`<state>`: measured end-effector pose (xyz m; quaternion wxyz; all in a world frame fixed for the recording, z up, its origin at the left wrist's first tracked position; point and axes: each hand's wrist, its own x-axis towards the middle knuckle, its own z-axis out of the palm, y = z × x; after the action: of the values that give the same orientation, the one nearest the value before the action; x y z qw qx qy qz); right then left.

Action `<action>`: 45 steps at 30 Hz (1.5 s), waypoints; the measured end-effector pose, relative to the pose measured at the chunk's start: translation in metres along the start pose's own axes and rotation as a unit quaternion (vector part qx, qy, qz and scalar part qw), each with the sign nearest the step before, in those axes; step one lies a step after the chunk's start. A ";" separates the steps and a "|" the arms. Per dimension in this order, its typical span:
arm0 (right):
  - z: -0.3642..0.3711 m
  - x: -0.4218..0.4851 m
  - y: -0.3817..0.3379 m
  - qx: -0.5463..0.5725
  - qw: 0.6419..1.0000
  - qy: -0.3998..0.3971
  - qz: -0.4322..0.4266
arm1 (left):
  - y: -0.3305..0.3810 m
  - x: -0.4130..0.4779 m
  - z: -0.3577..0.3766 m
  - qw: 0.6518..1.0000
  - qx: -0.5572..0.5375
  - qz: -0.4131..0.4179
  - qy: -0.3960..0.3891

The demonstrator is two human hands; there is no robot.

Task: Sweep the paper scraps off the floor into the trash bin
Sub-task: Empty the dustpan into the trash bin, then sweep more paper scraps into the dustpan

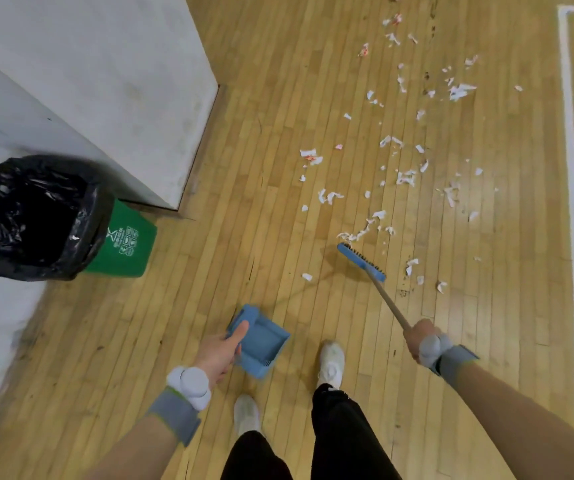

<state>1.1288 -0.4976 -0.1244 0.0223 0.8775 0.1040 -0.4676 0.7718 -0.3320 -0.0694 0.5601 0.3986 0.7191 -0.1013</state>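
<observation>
We are standing in white shoes point(330, 362) on the wooden floor point(174, 323). Our left hand point(221, 355) is gripping the blue dustpan point(261, 341) by its handle, thumb lying along the top. Our right hand point(420, 337) is clamping its fingers round the broom point(361, 261) stick. The broom's head is resting beside the nearest paper scraps point(407, 174), which are lying scattered ahead. The black-lined trash bin point(32, 220) is standing left, against the wall point(105, 81).

I record the trash bin point(126, 244) left beside the wall point(105, 81), paper scraps point(407, 176) right beyond the broom point(361, 261), dustpan point(261, 337) nearest me.
</observation>
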 end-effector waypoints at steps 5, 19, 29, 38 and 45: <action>-0.028 0.051 -0.021 -0.018 1.000 0.020 0.003 | 0.017 0.008 0.021 0.999 0.042 0.000 0.016; -0.020 0.045 -0.025 -0.176 0.983 -0.048 0.000 | 0.037 0.019 0.030 1.000 0.009 -0.007 0.003; -0.036 0.047 0.040 -0.058 0.997 -0.031 -0.050 | 0.043 0.015 0.036 0.999 0.030 0.010 0.003; -0.064 0.120 -0.018 -0.046 0.998 0.041 0.021 | 0.040 0.024 0.049 0.998 0.055 0.007 0.021; -0.052 0.107 -0.001 -0.087 0.995 0.016 0.045 | 0.045 0.029 0.056 0.997 0.068 0.036 0.028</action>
<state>1.2290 -0.4724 -0.1833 0.1179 0.8832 0.1052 -0.4416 0.8422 -0.3222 -0.1014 0.5148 0.4639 0.7112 -0.1185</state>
